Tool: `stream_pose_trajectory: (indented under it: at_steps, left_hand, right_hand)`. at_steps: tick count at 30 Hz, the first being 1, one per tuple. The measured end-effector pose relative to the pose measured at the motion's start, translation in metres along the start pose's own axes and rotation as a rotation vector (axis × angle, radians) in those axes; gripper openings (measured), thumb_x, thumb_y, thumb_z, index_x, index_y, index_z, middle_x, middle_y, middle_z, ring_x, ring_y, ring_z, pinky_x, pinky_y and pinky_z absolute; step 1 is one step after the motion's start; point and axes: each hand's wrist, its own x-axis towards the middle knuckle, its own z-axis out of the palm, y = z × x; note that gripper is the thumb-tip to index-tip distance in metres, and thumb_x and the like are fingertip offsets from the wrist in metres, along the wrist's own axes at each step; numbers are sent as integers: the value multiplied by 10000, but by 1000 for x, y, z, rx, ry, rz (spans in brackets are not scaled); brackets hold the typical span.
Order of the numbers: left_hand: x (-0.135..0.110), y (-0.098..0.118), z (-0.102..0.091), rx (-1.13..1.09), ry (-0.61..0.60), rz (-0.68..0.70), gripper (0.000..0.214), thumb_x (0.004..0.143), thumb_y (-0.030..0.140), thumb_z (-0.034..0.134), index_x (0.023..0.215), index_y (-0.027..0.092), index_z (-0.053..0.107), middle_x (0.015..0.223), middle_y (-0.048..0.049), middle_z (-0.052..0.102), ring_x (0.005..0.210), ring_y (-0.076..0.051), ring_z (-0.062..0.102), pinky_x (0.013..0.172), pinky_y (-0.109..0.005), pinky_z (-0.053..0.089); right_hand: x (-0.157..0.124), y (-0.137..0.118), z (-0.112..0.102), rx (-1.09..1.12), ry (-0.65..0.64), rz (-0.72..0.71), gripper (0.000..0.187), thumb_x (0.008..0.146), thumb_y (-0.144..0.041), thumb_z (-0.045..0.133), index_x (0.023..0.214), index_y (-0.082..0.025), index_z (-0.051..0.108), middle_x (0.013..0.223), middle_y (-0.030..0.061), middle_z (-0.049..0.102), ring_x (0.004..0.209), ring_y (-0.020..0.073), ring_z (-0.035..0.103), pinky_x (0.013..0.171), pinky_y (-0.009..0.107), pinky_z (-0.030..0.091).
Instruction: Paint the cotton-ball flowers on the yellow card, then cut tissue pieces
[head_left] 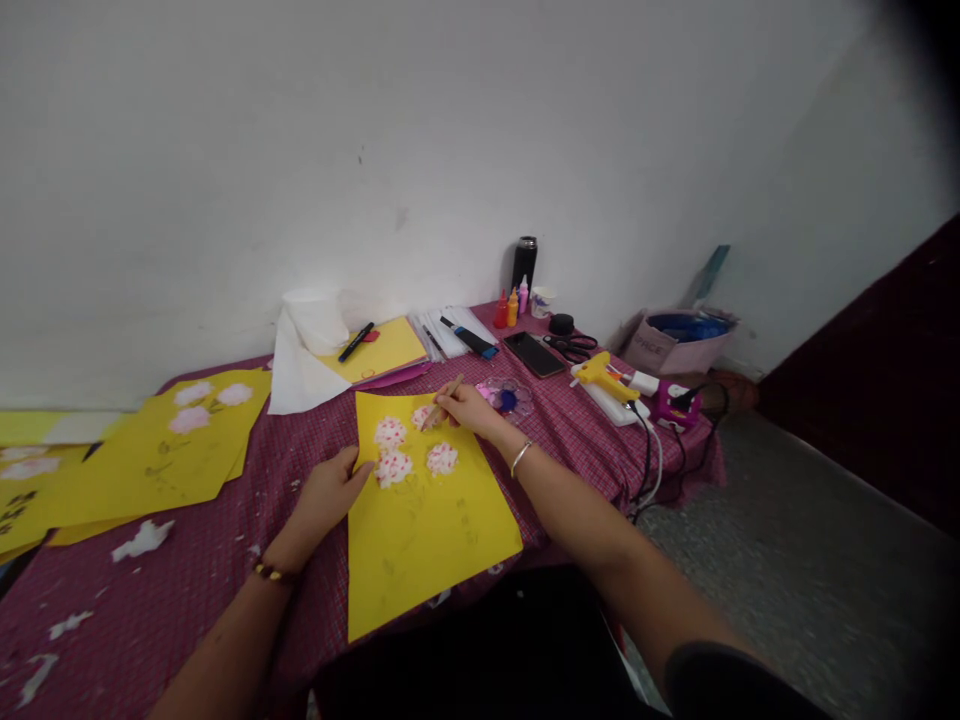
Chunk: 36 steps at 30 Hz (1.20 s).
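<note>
From my remote feed, hands are working apart. Left hand (330,490) is lying loosely, gripping nothing, thumb touching one yellow sheet's (427,540) left edge. Sheet is lying between and below the hands, long axis running away from the body, carrying four white puffs (394,467), speckled pinkish red. Right hand (466,408) is pinching one thin brown stick (454,385), slanting, lower end pointing down-left at the farthest puff. One phone (534,354) is lying beyond, rightward.

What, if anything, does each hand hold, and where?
The right hand holds a thin stick around its middle; the left hand grips nothing, thumb on the yellow sheet.
</note>
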Motion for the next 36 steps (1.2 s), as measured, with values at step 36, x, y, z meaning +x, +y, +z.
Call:
stream_pose_trajectory:
  at_steps: [36]
  left_hand:
    - [0,-4,1,-7,-20,11,288,867,413,414,659,228,341,583,44,417,543,-135,418,556,-271,249]
  right_hand:
    - [4,12,-1,-245,15,-161,105,883,-175,525,848,-158,622,650,-23,616,539,89,545,553,185,417]
